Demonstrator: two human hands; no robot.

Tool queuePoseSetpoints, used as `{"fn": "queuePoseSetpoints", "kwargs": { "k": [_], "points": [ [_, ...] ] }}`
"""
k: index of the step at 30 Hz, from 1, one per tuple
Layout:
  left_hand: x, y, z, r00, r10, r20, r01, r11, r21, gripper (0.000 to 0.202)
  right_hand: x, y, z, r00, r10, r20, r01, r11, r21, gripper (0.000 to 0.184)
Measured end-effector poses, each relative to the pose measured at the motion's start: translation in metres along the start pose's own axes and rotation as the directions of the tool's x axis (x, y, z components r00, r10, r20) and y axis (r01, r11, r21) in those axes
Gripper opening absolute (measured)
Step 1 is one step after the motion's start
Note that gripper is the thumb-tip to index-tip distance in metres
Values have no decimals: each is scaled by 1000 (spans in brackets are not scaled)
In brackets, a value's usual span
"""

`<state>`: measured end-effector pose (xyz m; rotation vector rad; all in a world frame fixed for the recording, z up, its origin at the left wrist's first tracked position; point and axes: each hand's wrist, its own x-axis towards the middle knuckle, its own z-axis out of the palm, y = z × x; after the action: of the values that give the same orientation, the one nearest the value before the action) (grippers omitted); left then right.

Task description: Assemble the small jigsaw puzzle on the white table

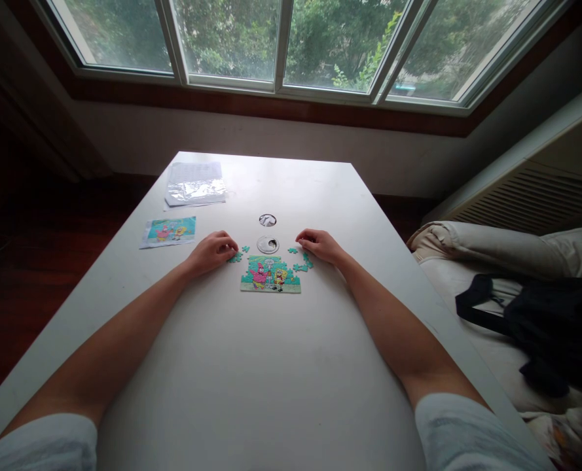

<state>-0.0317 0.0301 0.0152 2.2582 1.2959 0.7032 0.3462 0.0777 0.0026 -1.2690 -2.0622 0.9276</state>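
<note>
A partly assembled jigsaw puzzle (270,278) with cartoon figures lies on the white table between my hands; its upper edge is uneven. My left hand (214,250) rests just left of it, fingers curled in beside several loose turquoise pieces (236,258). To the puzzle's upper right, my right hand (320,244) has its fingertips drawn together above more loose pieces (301,267). Whatever either hand may hold is too small to see. One stray puzzle piece (292,250) lies near the right fingertips.
Two round discs (268,244) sit in line beyond the puzzle. A reference picture (169,231) lies to the left, with papers and a clear plastic sleeve (195,186) behind it. The white table (266,392) stands before a window; a dark bag (541,320) is on the seat at right.
</note>
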Motion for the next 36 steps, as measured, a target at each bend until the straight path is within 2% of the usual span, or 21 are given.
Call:
{"fn": "queuePoseSetpoints", "kwargs": {
  "k": [6, 15, 21, 30, 36],
  "points": [
    [0, -1, 3, 1000, 20, -1, -20, 1000, 22, 22, 0, 0, 1, 1000, -7, -17, 7, 999, -35, 29],
    [0, -1, 12, 997, 11, -70, -4, 995, 97, 24, 0, -1, 4, 999, -15, -47, 11, 997, -70, 28],
    [0, 6, 16, 996, 80, -42, -71, 979, 191, 34, 0, -2, 6, 997, -26, -66, 20, 996, -89, 27],
    [-2, 10, 16, 987, -25, -159, 62, 970, 233, 16, 0, -1, 7, 996, -37, -82, 28, 993, -114, 26],
    [-1, -3, 15, 963, -89, -255, 156, 955, 253, 21, 0, -1, 8, 996, -45, -83, 35, 992, -122, 25]
  ]
}}
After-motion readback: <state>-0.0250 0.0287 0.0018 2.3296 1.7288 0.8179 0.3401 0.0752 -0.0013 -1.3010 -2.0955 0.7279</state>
